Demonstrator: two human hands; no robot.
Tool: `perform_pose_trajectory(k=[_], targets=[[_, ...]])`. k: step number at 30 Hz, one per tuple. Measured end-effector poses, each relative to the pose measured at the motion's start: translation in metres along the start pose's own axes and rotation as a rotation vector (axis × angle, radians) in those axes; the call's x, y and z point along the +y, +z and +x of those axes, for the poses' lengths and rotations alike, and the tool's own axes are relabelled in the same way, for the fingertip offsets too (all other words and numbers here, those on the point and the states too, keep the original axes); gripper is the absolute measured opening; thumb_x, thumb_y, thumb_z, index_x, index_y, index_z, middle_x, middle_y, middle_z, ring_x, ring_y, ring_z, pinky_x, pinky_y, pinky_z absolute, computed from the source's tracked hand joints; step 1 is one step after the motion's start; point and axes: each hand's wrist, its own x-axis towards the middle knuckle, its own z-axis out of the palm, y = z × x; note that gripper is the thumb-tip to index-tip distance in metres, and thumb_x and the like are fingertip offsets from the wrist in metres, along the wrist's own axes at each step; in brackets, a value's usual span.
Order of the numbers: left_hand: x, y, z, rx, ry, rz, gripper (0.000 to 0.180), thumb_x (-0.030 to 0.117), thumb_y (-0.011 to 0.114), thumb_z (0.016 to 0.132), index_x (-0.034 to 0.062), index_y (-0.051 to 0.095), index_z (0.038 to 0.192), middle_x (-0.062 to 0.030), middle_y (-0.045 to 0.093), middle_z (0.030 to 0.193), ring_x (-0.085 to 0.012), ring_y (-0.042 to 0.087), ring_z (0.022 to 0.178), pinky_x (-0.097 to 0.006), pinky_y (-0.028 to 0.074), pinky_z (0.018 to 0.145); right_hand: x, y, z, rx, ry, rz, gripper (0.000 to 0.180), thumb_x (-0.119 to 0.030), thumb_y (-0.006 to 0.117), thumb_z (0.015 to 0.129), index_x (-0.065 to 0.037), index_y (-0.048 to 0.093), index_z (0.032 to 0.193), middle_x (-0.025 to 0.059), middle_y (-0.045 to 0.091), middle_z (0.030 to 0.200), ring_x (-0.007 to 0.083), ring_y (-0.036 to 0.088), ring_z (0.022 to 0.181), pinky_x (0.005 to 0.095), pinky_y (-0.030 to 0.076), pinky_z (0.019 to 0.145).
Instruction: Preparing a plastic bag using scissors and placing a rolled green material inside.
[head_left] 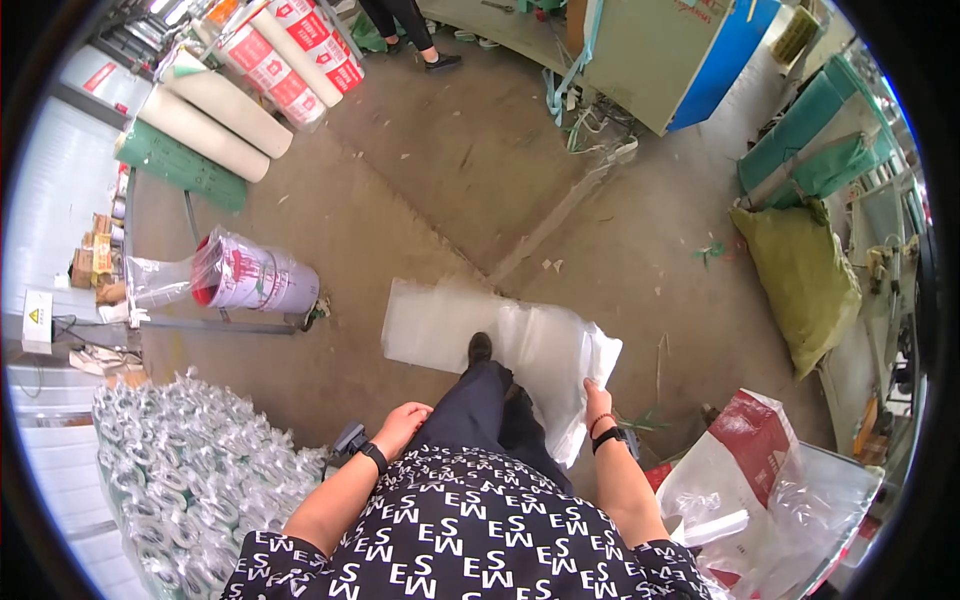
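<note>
Nearest to lens: black shirt (450, 530) with bold white lettering repeated all over. Just ahead of it: folded translucent plastic sheet (430, 325), left part flat on the floor (420, 190), right part lifted and bunched up to the right hand (598, 408). Right fingers pinching the sheet's edge, thumb on top. Left hand (402, 425) apart from the sheet, beside the left thigh, fingers loosely curled; cannot tell if gripping anything. Dark shoe (480, 348) over the sheet's middle; cannot tell if pressing on it.

Risks, by judgement: slipping, from smooth film underfoot; tearing or losing the pinch, from pulling with the sheet pinned by the shoe; picking up dirt, from contact with the littered floor.

Farther out: clear-wrapped goods (180, 450) heaped lower left; red-and-white bag (750, 440) right of the right forearm; pale bucket (255, 278) with red rim, left; olive sack (800, 275), right; another person's legs (405, 22) at top.

Markings: red-and-white wrapped rolls (275, 75) with printed blocks and arrows, upper left; yellow warning triangle on white box (37, 322), far left; red handwriting on grey-green panel (645, 60), top; red marks on bucket, too small to read. No brand to report.
</note>
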Motion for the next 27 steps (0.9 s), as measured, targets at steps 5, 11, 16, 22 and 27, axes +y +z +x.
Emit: perform_pose_trajectory(k=[5,11,16,22,27], targets=[[-0.03,-0.032,-0.019,0.046,-0.008,-0.067,0.025,0.018,0.047,0.093,0.003,0.06,0.109,-0.003,0.062,0.092,-0.0105,0.055,0.081,-0.023,0.045,0.073,-0.065,0.044,-0.049,-0.175,0.17,0.313,0.042,-0.026,0.063,0.085,0.002,0.057,0.116,0.0098,0.064,0.105,0.0228,0.061,0.09,0.0343,0.047,0.082],[-0.097,-0.088,-0.017,0.063,-0.133,-0.118,0.027,0.022,0.047,0.094,0.0038,0.059,0.109,-0.0047,0.062,0.087,-0.0117,0.058,0.075,-0.025,0.048,0.069,-0.199,0.102,-0.192,-0.635,-0.146,0.477,0.043,-0.028,0.058,0.088,-0.002,0.054,0.121,0.0084,0.061,0.114,0.0224,0.059,0.102,0.0364,0.047,0.091],[-0.106,-0.116,-0.022,-0.004,-0.032,-0.2,0.029,0.023,0.047,0.095,0.0022,0.057,0.112,-0.0061,0.061,0.088,-0.0117,0.059,0.076,-0.025,0.049,0.069,-0.231,0.177,-0.23,-0.714,-0.123,0.395,0.039,-0.025,0.06,0.087,-0.003,0.053,0.119,0.0088,0.063,0.107,0.0224,0.061,0.095,0.0365,0.051,0.084],[-0.139,-0.168,-0.054,0.045,0.138,-0.445,0.038,0.033,0.045,0.095,0.0004,0.056,0.112,-0.0101,0.063,0.094,-0.0153,0.061,0.082,-0.027,0.05,0.074,-0.299,0.319,-0.388,-0.974,-0.411,0.357,0.033,-0.031,0.059,0.089,-0.005,0.056,0.109,0.0065,0.064,0.092,0.0208,0.064,0.079,0.0349,0.054,0.071],[-0.124,-0.191,-0.067,-0.063,0.079,-0.627,0.064,0.058,0.039,0.091,-0.0007,0.055,0.113,-0.0127,0.065,0.098,-0.0171,0.062,0.082,-0.03,0.049,0.075,-0.37,0.385,-0.478,-1.044,-0.853,0.031,0.026,-0.031,0.056,0.092,-0.007,0.058,0.1,0.0054,0.064,0.086,0.0173,0.063,0.073,0.0313,0.053,0.066]])
